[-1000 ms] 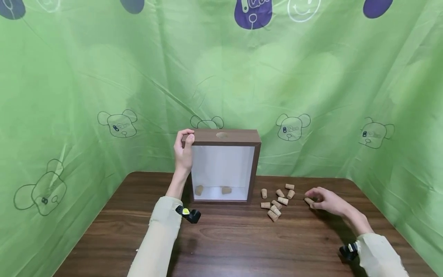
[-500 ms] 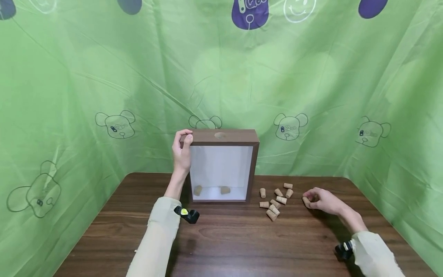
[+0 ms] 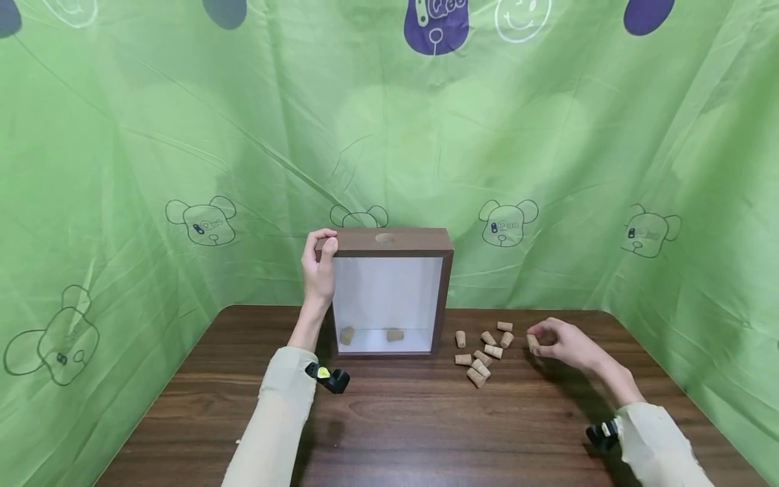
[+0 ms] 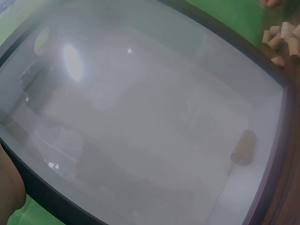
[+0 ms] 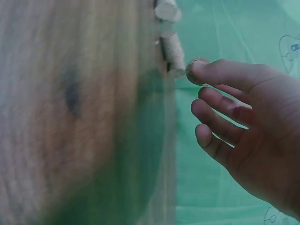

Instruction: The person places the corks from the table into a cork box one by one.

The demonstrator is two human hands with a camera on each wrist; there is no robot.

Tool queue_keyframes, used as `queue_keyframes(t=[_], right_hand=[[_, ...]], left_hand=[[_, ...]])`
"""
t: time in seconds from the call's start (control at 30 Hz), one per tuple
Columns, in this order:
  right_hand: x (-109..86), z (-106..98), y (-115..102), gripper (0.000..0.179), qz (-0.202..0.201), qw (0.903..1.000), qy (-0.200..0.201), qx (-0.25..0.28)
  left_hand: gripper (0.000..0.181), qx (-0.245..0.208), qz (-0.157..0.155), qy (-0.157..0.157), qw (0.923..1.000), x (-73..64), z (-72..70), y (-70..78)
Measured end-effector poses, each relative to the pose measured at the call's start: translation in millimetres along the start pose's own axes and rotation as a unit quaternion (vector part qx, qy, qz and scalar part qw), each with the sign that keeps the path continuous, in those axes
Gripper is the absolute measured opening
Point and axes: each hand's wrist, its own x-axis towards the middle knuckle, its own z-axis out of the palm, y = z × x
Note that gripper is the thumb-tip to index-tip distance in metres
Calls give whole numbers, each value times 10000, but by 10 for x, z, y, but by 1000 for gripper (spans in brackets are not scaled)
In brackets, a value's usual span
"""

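Observation:
An upright shadow box (image 3: 446,297) has a brown frame, a clear front and a round hole in its top. My left hand (image 3: 318,274) grips its upper left corner, thumb on the front edge and fingers over the top. Two corks lie on the box's white floor: one cork (image 3: 395,335) near the middle, another (image 3: 347,335) at the left. Off to the right, my right hand (image 3: 569,345) pinches a cork (image 3: 532,343) between thumb and fingertips, slightly above the table. In the right wrist view this cork (image 5: 196,70) is partly covered by the thumb.
Several loose corks (image 3: 482,358) lie scattered between the box and my right hand, on the dark wooden table (image 3: 389,433). Behind the table hangs a green curtain (image 3: 389,149) with printed bear heads. Each sleeve cuff carries a small black camera.
My right hand has picked up the cork from the tabletop and raised it a little, moving slightly left. The left hand keeps its grip on the box.

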Motion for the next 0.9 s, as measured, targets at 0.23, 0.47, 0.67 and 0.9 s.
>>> queue_keyframes(t=[0.23, 0.47, 0.67, 0.9], right_hand=[[76, -120, -214, 39, -153, 9984, 435, -320], [144, -217, -421, 39, -306, 9968, 688, -256], [208, -305, -573, 40, -486, 9930, 1008, -383], [269, -350, -818, 45, -668, 9859, 1480, -410]], left_hand=[[24, 21, 90, -39, 9999, 11, 14, -2], [31, -43, -21, -53, 10000, -3, 13, -7], [28, -93, -26, 52, 9999, -18, 16, -32], [25, -91, 44, 26, 9999, -17, 8, -20]])
